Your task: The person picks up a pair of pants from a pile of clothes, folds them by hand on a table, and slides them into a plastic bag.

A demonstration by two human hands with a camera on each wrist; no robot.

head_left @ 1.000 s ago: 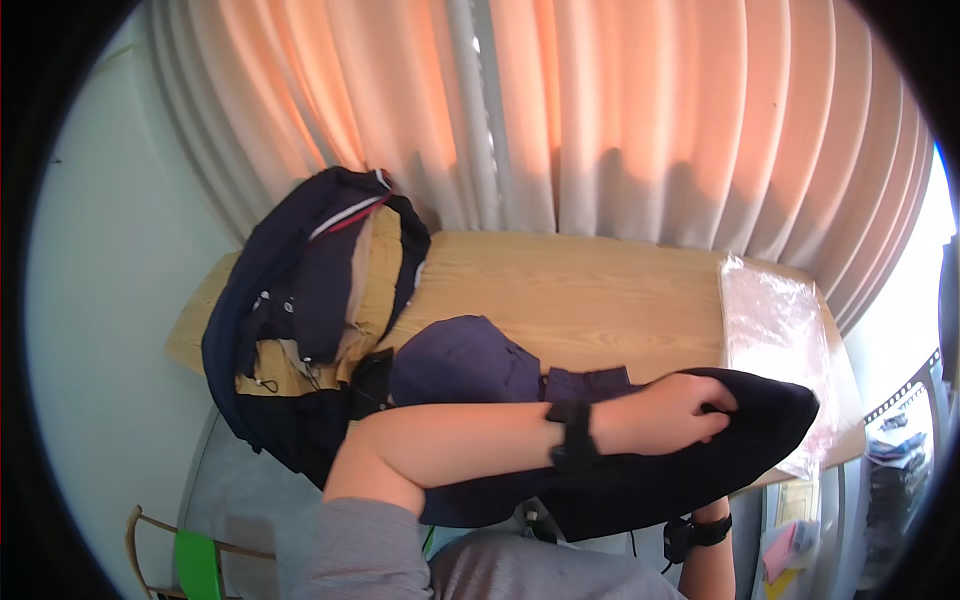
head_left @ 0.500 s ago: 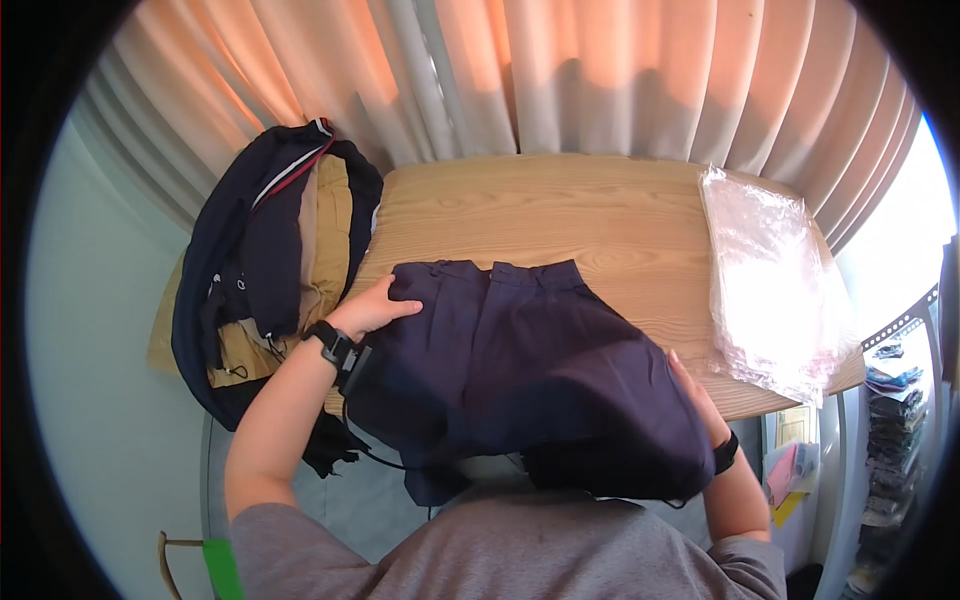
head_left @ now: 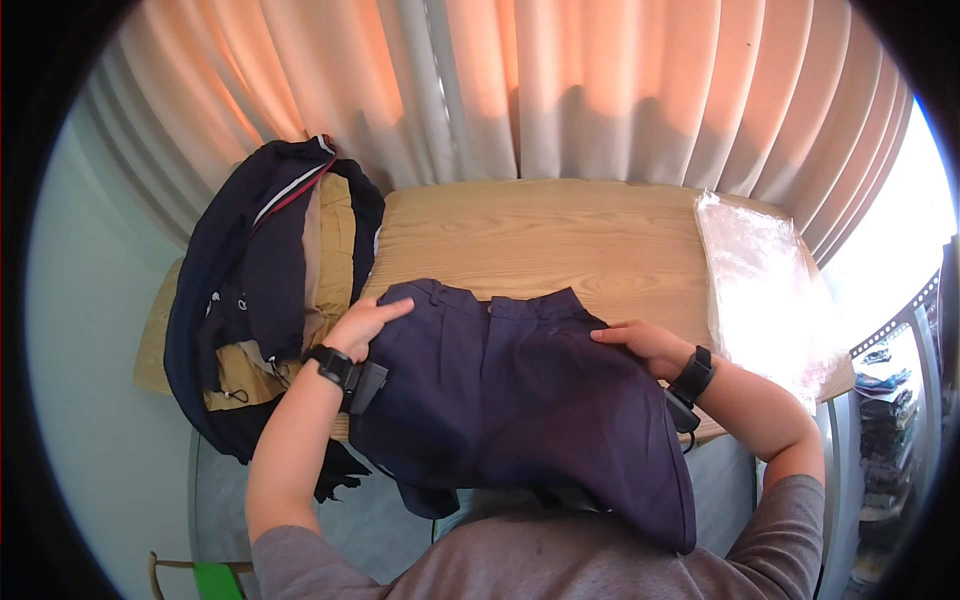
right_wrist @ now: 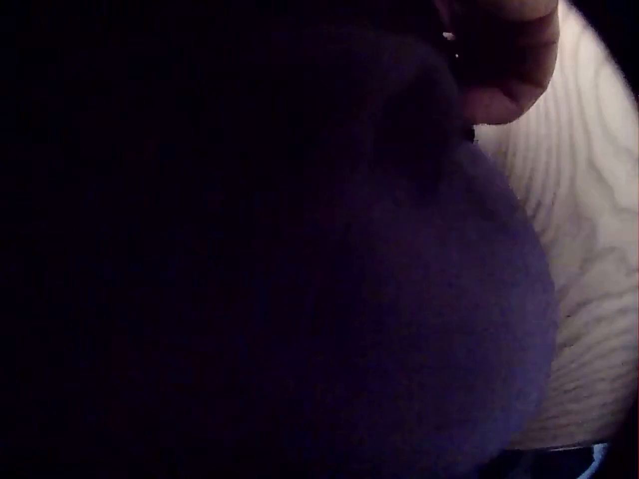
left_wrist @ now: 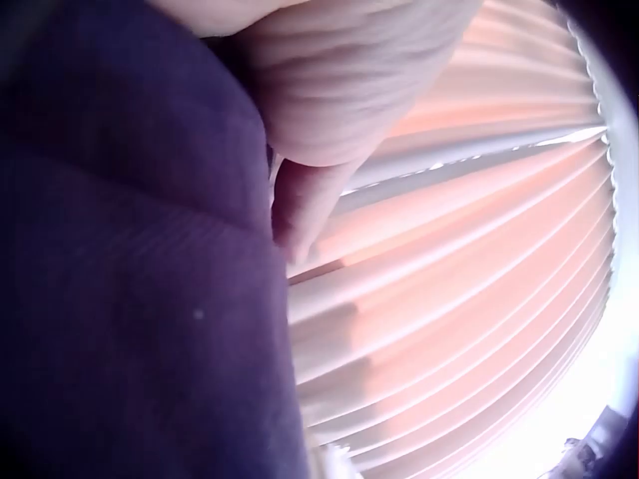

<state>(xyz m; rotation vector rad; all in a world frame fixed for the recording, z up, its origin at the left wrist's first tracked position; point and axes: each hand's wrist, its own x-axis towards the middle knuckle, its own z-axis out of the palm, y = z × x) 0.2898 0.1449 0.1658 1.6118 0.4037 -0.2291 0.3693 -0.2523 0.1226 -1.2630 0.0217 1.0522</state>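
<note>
A pair of dark navy shorts [head_left: 475, 390] is spread over the table's near edge, waistband facing away from me and the legs hanging toward my body. My left hand [head_left: 360, 322] grips the left corner of the waistband, thumb on top and fingers behind the cloth. On the other side, my right hand [head_left: 650, 348] pinches the side edge just below the waistband. Navy cloth fills much of the left wrist view, beside the fingers [left_wrist: 300, 210]. In the right wrist view the shorts [right_wrist: 459, 289] are mostly dark, with the fingertips [right_wrist: 499, 105] at their edge.
A heap of navy and tan clothes [head_left: 275, 235] lies at the left of the wooden table [head_left: 530, 230]. Clear plastic bags [head_left: 760, 295] are stacked on the right. Curtains [head_left: 620, 90] hang behind the table. Part of a green chair [head_left: 217, 580] shows at lower left.
A dark bunched garment was held to the right with my left arm across; then the shorts were spread out. My right hand has since moved up and inward along their side edge.
</note>
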